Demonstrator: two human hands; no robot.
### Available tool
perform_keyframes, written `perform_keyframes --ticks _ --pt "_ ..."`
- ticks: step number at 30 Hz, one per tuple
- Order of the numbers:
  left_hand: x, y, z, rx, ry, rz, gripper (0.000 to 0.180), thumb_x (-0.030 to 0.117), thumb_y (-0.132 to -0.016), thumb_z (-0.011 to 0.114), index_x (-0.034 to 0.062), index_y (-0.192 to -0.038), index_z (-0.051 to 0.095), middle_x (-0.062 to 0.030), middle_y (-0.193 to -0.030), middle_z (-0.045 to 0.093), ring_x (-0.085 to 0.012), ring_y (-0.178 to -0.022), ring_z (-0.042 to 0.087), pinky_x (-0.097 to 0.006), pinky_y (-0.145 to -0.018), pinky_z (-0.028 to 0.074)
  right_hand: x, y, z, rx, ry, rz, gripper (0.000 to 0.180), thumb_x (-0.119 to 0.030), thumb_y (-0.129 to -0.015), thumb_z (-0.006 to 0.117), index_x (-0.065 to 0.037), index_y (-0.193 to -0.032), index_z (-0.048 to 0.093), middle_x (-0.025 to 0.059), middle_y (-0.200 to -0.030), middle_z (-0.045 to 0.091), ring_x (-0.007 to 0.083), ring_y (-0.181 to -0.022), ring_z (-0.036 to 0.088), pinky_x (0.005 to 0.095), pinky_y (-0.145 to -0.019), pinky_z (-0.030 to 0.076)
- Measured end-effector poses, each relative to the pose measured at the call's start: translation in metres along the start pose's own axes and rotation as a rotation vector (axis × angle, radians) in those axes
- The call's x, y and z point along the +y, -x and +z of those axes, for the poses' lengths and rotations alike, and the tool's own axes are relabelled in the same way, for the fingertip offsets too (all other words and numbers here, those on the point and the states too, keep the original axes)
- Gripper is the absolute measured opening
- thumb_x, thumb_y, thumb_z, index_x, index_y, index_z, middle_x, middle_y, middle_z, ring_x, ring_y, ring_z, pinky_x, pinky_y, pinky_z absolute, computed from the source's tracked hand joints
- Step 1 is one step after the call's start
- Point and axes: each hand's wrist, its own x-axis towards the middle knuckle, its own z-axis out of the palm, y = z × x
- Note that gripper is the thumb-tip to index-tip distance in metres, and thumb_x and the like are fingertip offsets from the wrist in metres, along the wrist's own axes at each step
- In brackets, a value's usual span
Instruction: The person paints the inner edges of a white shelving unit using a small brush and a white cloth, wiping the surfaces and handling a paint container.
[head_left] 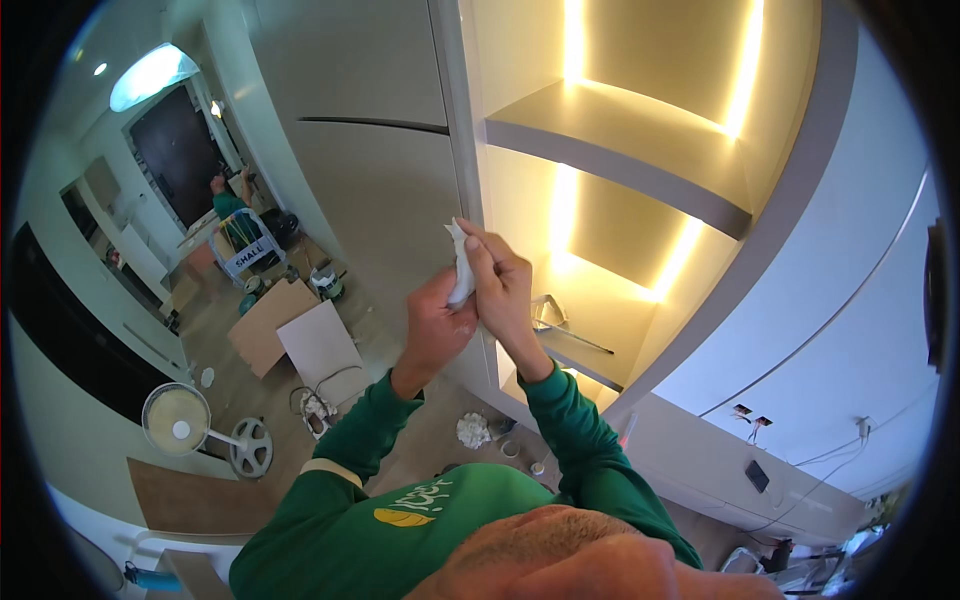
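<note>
In front of the cabinet, my two hands meet around a folded white strip of soft material, paper or cloth [462,272]. My left hand [436,322] is closed on its lower part. The fingers of my right hand [504,292] pinch it from the other side, and its ragged top end sticks up above them. A tall grey cabinet door [375,185] stands just beyond my hands. To their right is a lit shelf unit; on a lower shelf lie a thin dark stick-like tool [585,340] and a clear angular item [547,312].
A curved grey shelf [620,172] juts out at the right. On the floor lie a brown board [262,330], a pale board [322,350] and crumpled white paper [473,431]. A fan [178,418] stands at the left. Another person [232,205] is farther back. Bare wires [752,418] protrude at the right.
</note>
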Motion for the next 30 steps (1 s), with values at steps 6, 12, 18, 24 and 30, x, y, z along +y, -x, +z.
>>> perform_keyframes --ticks 6,12,18,24,30 --pt "0.042 -0.024 -0.021 -0.056 -0.073 0.284 0.050 0.011 -0.077 0.080 -0.0026 -0.121 0.060 -0.0165 -0.102 0.069 -0.0260 -0.084 0.070 -0.036 -0.073 0.054 -0.045 -0.049 0.001 0.088 0.309 -0.167 0.019 -0.014 -0.097 0.061 -0.001 -0.106 0.072 0.0133 -0.082 0.069 0.0170 -0.069 0.064 0.0293 -0.065 0.050" --pt "-0.008 0.048 -0.060 -0.064 -0.165 -0.080 0.052 0.018 -0.077 0.082 -0.0014 -0.121 0.062 -0.0153 -0.108 0.070 -0.0246 -0.088 0.072 -0.034 -0.075 0.055 -0.057 -0.101 0.002 0.341 0.486 -0.497 0.017 -0.014 -0.090 0.067 -0.002 -0.101 0.074 0.0179 -0.088 0.072 0.0301 -0.079 0.071 0.0346 -0.073 0.054" --pt "-0.116 0.163 -0.110 -0.284 -0.357 -0.552 0.045 0.028 -0.077 0.083 -0.0014 -0.109 0.070 -0.0142 -0.092 0.073 -0.0261 -0.078 0.073 -0.036 -0.068 0.056 -0.052 -0.134 0.008 0.335 0.567 -0.462 0.017 -0.015 -0.088 0.067 -0.002 -0.097 0.074 0.0196 -0.087 0.072 0.0345 -0.076 0.070 0.0381 -0.071 0.054" --pt "-0.151 0.254 -0.136 -0.308 -0.467 -0.726 0.048 0.034 -0.077 0.082 -0.0028 -0.107 0.071 -0.0177 -0.094 0.074 -0.0297 -0.082 0.073 -0.037 -0.072 0.057 -0.047 -0.150 0.013 0.327 0.583 -0.413 0.015 -0.013 -0.088 0.066 -0.002 -0.095 0.074 0.0217 -0.085 0.070 0.0371 -0.075 0.068 0.0405 -0.071 0.054" --pt "-0.150 0.289 -0.120 -0.403 -0.417 -0.842 0.054 0.038 -0.076 0.080 -0.0040 -0.110 0.071 -0.0190 -0.097 0.074 -0.0311 -0.089 0.073 -0.039 -0.079 0.057 -0.040 -0.162 0.017 0.316 0.665 -0.480 0.013 -0.009 -0.086 0.065 -0.001 -0.092 0.073 0.0214 -0.079 0.067 0.0384 -0.072 0.065 0.0426 -0.068 0.052"
